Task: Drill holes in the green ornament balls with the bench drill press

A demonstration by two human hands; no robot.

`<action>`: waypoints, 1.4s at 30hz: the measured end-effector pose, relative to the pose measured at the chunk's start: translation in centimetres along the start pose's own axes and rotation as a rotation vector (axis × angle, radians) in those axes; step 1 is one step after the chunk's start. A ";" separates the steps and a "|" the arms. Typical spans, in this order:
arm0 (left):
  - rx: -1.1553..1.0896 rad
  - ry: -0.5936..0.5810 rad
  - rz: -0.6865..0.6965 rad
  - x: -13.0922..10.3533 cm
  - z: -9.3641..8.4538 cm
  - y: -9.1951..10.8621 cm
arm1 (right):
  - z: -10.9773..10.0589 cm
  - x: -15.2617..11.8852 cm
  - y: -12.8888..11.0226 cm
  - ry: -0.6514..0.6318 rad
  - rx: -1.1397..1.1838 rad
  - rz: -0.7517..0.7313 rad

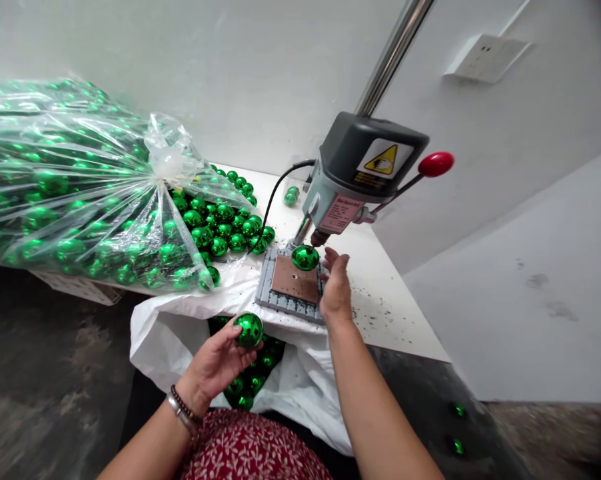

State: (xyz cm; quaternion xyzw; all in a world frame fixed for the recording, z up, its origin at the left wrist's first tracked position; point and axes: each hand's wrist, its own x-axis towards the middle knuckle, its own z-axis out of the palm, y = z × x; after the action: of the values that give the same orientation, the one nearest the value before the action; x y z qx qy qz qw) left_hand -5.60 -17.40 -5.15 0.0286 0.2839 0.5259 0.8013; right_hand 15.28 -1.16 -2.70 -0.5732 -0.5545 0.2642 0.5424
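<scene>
A shiny green ball ornament (249, 331) is held in my left hand (221, 360), between thumb and fingers, over the mouth of a white sack (173, 333) that holds more green balls. Just below the chuck of a bench drill press (353, 170) sits another green ball ornament (305, 257), above a brown plate (286, 280) on the drill's grey base. Beside that ball, on its right, my right hand (336, 287) is open with fingers apart. A narrow gap seems to separate its fingertips from the ball. The drill bit itself cannot be made out.
A tied clear plastic bag (173, 163) full of green balls fills the left. Loose green balls (225, 230) lie beside it on the white table (405, 320). Dark shavings surround the drill base. The red-knobbed lever (436, 164) sticks out right; a black cable (275, 193) runs behind.
</scene>
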 end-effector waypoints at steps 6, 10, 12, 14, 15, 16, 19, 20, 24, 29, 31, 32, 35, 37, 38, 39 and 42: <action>-0.012 0.014 0.004 0.0 -0.1 0.1 | -1.1 -0.6 -0.5 0.033 -0.204 -0.048; -0.015 0.018 -0.012 0.1 -0.1 0.0 | -2.0 -1.2 -0.3 0.094 -0.321 -0.119; -0.015 0.027 -0.016 0.1 0.0 -0.1 | -1.5 -1.2 -0.6 0.116 -0.354 -0.204; -0.012 0.033 -0.017 0.1 0.2 -0.1 | -0.8 -1.3 -1.0 0.115 -0.395 -0.304; -0.011 0.034 -0.016 0.1 0.3 0.0 | -0.5 -1.5 -1.1 0.108 -0.422 -0.348; -0.011 0.036 -0.013 0.0 0.3 0.0 | -0.3 -1.6 -1.1 0.107 -0.453 -0.381; -0.021 0.045 -0.006 0.0 0.3 0.1 | -0.6 -2.4 -0.7 0.176 -0.551 -0.422; -0.024 0.047 -0.006 0.0 0.3 0.1 | -0.9 -2.7 -0.5 0.207 -0.577 -0.432; -0.019 0.044 -0.026 0.2 0.2 -0.1 | -1.9 -3.2 -0.9 0.209 -0.637 -0.542; -0.003 0.041 -0.035 0.1 0.3 -0.4 | -0.8 -2.1 -3.0 0.138 -0.780 -0.670; -0.004 0.042 -0.030 -0.1 0.3 -0.4 | -0.2 -1.6 -3.4 0.087 -0.882 -0.706; -0.006 0.043 -0.026 -0.1 0.3 -0.4 | -0.1 -1.5 -3.5 0.061 -0.915 -0.710; -0.008 0.054 -0.017 -0.2 0.3 -0.3 | 0.1 -2.1 -3.4 0.021 -0.916 -0.663; -0.007 0.061 -0.020 -0.2 0.4 -0.4 | -0.2 -3.3 -2.9 -0.012 -0.811 -0.562; -0.006 0.062 -0.023 -0.1 0.4 -0.4 | -0.4 -4.0 -2.6 -0.034 -0.747 -0.506; -0.006 0.062 -0.024 -0.1 0.4 -0.4 | -0.6 -4.6 -2.3 -0.052 -0.684 -0.453; -0.009 0.057 -0.029 0.0 0.4 -0.4 | -1.3 -5.7 -1.5 -0.045 -0.566 -0.366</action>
State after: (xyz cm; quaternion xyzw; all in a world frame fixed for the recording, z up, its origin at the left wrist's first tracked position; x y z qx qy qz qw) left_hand -5.01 -17.45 -4.95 0.0061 0.3047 0.5160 0.8005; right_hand 14.59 -7.15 -2.69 -0.5861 -0.7113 0.0107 0.3879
